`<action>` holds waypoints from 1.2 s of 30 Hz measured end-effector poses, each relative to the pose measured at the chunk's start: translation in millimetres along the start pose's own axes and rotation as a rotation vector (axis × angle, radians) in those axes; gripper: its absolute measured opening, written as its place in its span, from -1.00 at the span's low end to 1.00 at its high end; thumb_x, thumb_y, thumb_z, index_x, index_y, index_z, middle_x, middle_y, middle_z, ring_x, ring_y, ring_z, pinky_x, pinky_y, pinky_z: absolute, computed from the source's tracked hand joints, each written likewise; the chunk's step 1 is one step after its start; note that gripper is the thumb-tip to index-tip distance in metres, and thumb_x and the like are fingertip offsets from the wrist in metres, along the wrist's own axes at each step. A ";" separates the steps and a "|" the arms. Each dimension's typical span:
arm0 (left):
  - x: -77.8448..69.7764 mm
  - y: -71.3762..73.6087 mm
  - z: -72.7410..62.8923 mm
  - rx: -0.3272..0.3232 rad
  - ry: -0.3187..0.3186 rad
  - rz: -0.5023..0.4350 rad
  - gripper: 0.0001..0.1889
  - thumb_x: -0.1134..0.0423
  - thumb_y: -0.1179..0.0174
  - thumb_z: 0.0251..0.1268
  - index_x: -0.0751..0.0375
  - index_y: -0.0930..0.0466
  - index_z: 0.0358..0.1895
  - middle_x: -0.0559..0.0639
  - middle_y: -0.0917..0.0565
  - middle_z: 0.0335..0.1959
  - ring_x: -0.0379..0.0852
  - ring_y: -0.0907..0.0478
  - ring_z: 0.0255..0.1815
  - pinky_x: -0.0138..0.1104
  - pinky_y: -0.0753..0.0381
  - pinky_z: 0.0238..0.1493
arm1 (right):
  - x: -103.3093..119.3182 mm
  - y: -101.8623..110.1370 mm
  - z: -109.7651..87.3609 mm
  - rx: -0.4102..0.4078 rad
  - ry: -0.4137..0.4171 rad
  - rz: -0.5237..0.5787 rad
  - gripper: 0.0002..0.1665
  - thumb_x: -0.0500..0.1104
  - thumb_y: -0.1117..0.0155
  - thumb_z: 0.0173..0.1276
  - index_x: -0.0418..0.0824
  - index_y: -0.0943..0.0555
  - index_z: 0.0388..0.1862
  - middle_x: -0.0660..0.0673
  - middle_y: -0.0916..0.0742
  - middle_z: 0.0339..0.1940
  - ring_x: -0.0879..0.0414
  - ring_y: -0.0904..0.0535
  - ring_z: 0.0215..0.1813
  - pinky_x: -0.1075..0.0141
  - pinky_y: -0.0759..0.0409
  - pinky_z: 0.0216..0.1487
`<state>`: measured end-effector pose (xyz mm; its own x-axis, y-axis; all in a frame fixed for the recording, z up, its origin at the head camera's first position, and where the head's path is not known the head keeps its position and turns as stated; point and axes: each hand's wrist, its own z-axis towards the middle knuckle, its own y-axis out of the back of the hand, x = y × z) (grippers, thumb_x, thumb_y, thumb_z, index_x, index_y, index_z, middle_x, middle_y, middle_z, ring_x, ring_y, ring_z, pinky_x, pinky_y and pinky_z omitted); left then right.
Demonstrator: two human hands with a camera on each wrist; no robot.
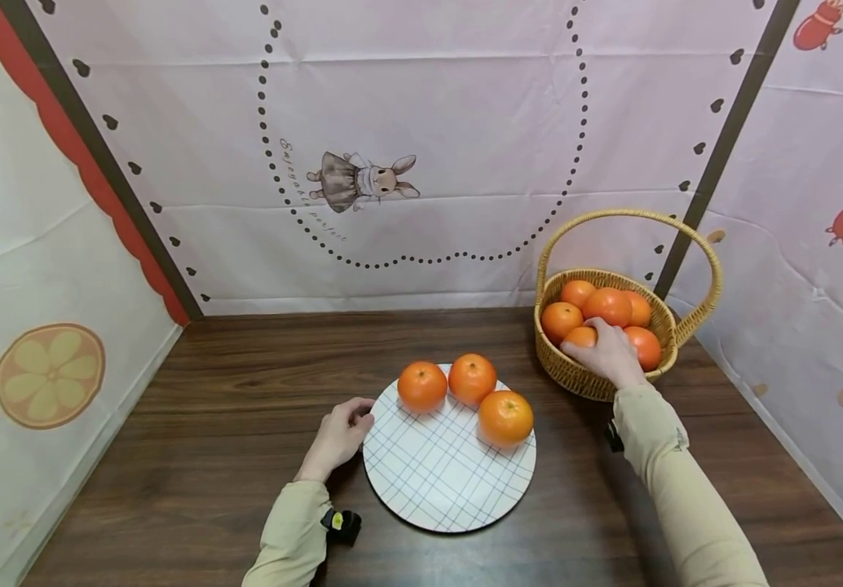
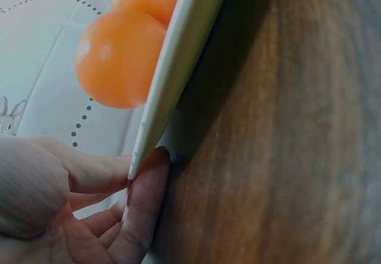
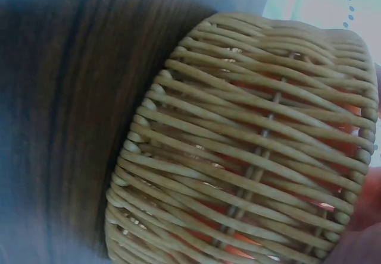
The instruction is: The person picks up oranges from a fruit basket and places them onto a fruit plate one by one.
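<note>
A round white plate (image 1: pixel 439 481) with a blue grid carries three oranges along its far and right side: one at left (image 1: pixel 422 386), one behind (image 1: pixel 472 378) and one at right (image 1: pixel 505 418). My left hand (image 1: pixel 338 434) pinches the plate's left rim (image 2: pixel 156 103), thumb above and fingers beneath. Inside the wicker basket (image 1: pixel 575 377), my right hand (image 1: pixel 610 352) grips an orange (image 1: pixel 580 337) near the front rim. Its far fingers are hidden behind the hand. Several more oranges (image 1: pixel 607 307) surround it. In the right wrist view, basket weave (image 3: pixel 238 139) hides most of that hand.
The basket's tall arched handle (image 1: pixel 630 214) rises over the fruit and leans right. A dark wood table (image 1: pixel 260 359) lies under everything. Printed cloth walls (image 1: pixel 421 106) stand behind and at both sides, with the basket close to the back right corner.
</note>
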<state>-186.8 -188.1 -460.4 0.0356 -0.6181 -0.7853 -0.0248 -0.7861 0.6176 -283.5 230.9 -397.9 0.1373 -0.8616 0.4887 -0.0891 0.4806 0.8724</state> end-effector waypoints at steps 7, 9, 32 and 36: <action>0.5 0.0 0.5 -0.004 -0.003 0.002 -0.68 0.37 -0.09 0.43 0.32 -0.60 0.17 0.02 -0.50 -0.46 -0.16 -0.39 -0.53 -0.38 -0.37 -0.44 | 3.1 -3.7 -6.9 -0.313 -0.146 0.155 -0.11 0.17 -0.18 0.26 -0.24 -0.24 0.46 -0.50 -0.32 0.37 -0.40 -0.26 0.33 -0.35 -0.30 0.27; 0.6 0.0 0.6 -0.005 -0.005 0.003 -0.68 0.37 -0.09 0.43 0.33 -0.60 0.17 0.02 -0.50 -0.46 -0.16 -0.39 -0.53 -0.38 -0.37 -0.44 | 3.9 -2.8 -11.1 -0.344 -0.166 0.238 -0.05 0.15 -0.20 0.27 -0.23 -0.13 0.52 -0.46 -0.29 0.40 -0.34 -0.28 0.34 -0.28 -0.32 0.32; 0.1 0.1 -0.4 0.000 0.000 0.004 -0.68 0.36 -0.09 0.43 0.32 -0.60 0.18 0.02 -0.49 -0.47 -0.15 -0.38 -0.53 -0.36 -0.37 -0.43 | 47.1 -14.1 -47.6 -0.426 0.066 1.159 -0.59 -0.07 -0.12 0.55 0.10 -0.28 0.28 0.08 -0.31 0.28 0.12 -0.48 0.15 0.38 -0.72 -0.16; 0.1 0.2 -0.6 0.001 0.004 0.002 -0.67 0.36 -0.08 0.44 0.32 -0.60 0.19 0.02 -0.49 -0.47 -0.15 -0.38 -0.54 -0.36 -0.37 -0.43 | 51.1 -12.8 -49.5 -0.330 0.120 1.308 -0.69 -0.08 0.03 0.62 0.14 -0.23 0.24 0.07 -0.26 0.29 0.04 -0.44 0.19 0.25 -0.76 -0.19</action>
<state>-186.2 -188.3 -460.3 0.0395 -0.6199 -0.7837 -0.0257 -0.7847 0.6194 -226.5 188.8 -383.5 0.2206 0.2640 0.9389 0.0168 0.9615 -0.2743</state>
